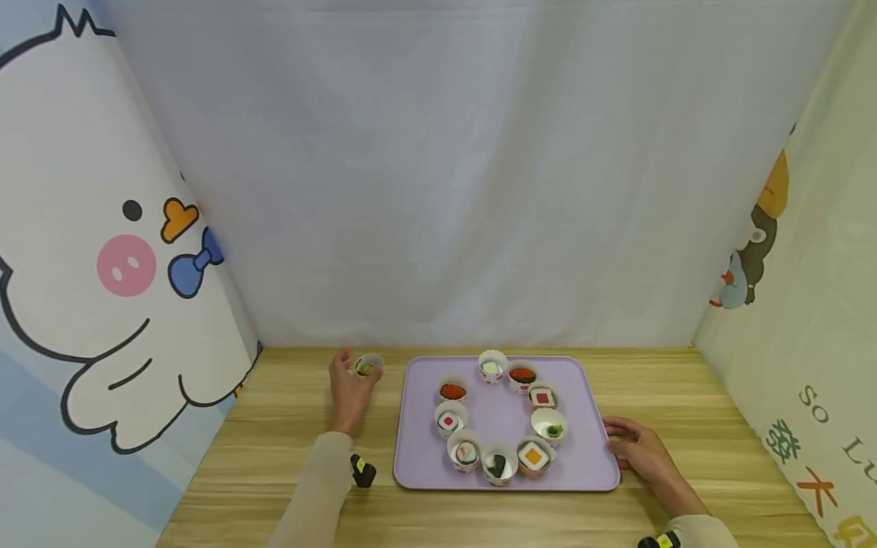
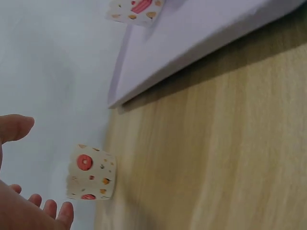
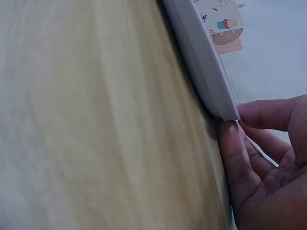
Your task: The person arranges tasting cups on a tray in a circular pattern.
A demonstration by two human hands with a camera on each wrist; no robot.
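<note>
A small paper cup (image 1: 370, 364) with printed sweets stands on the wooden table, left of the lilac tray (image 1: 503, 415). My left hand (image 1: 351, 388) reaches around it, thumb and fingers spread. In the left wrist view the thumb is well apart from the cup (image 2: 93, 173), while the fingertips are close to it; contact cannot be told. My right hand (image 1: 640, 449) pinches the tray's right edge near the front corner. The right wrist view has the thumb low at the rim and a finger (image 3: 264, 114) against its upper side.
On the tray, several paper cups stand in a rough ring, holding sushi-like pieces, such as an orange-centred square (image 1: 534, 455) and a red-topped piece (image 1: 453, 391). A white curtain (image 1: 438, 190) closes off the back. Printed cloths hang at left and right.
</note>
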